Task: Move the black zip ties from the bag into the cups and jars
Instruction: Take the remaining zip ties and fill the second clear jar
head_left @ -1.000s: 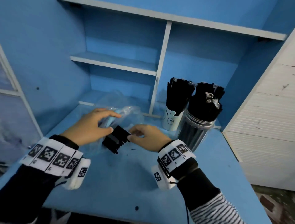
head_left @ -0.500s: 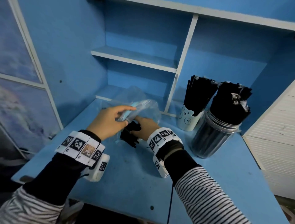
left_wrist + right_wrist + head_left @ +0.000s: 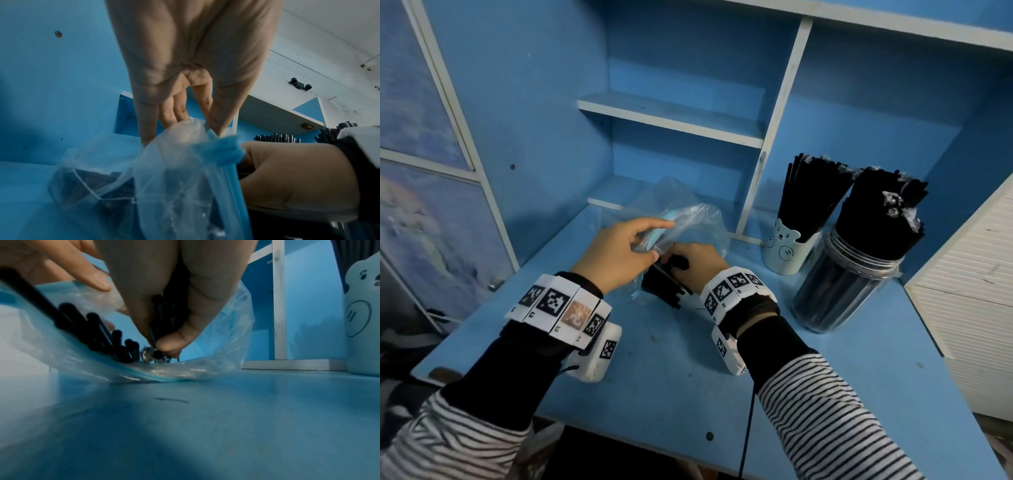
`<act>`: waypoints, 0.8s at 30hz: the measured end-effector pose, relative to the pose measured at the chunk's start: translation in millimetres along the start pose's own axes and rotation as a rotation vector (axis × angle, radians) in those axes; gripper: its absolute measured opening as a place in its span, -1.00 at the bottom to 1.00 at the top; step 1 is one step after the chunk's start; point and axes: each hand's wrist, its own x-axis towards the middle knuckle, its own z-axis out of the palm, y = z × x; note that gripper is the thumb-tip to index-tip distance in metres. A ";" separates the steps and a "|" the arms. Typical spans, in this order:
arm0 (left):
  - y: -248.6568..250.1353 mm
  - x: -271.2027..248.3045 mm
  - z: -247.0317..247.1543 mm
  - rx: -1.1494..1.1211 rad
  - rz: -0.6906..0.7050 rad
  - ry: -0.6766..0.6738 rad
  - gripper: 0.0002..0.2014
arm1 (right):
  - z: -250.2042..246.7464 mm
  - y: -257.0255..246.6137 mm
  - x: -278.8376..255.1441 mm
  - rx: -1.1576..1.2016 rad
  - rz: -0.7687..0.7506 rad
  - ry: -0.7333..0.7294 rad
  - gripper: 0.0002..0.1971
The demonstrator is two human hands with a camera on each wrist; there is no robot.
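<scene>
A clear plastic bag lies on the blue desk. My left hand pinches its upper edge and holds the mouth up; the bag hangs from those fingers in the left wrist view. My right hand reaches into the mouth and grips a bundle of black zip ties. In the right wrist view the zip ties are pinched between thumb and fingers, with more ties loose in the bag. A pale bear cup and a clear jar, both full of ties, stand at the right.
Blue shelving with a white upright divider rises behind the bag. A white slatted cabinet borders the desk on the right. The bear cup stands close to my right hand.
My right hand has gone further into the bag's mouth and closed round the ties. My left hand has lifted the bag's edge. The head view has swung left and down.
</scene>
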 end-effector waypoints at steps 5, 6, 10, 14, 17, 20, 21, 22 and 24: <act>-0.2 -0.8 -0.6 0.015 0.014 -0.027 -0.50 | -5.6 2.0 -5.6 0.063 0.000 0.056 -0.70; 0.3 -1.9 -0.7 0.017 0.016 -0.025 -0.50 | -8.2 3.0 -7.4 0.077 0.000 0.067 -0.70; 4.8 -6.8 -1.2 0.069 0.038 0.006 -0.51 | -25.6 8.6 -23.2 0.157 0.021 0.079 -0.73; 9.5 -9.7 -0.2 0.176 0.093 0.085 -0.51 | -51.6 10.5 -49.1 0.185 0.041 0.014 -0.76; 23.8 -15.9 6.3 0.212 0.232 0.229 -0.61 | -74.0 7.2 -70.5 0.174 0.061 -0.026 -0.77; 44.6 -23.7 22.3 0.189 0.406 0.164 -0.59 | -96.7 3.1 -93.0 0.140 0.073 -0.080 -0.77; 49.8 -25.3 29.7 0.196 0.450 0.089 -0.54 | -103.2 1.5 -100.0 0.134 0.069 -0.095 -0.77; 53.9 -25.3 37.7 0.209 0.489 0.015 -0.48 | -109.5 -0.5 -106.5 0.134 0.059 -0.107 -0.77; 59.6 -21.2 55.0 0.229 0.534 -0.097 -0.43 | -121.3 -5.2 -119.2 0.135 0.033 -0.124 -0.76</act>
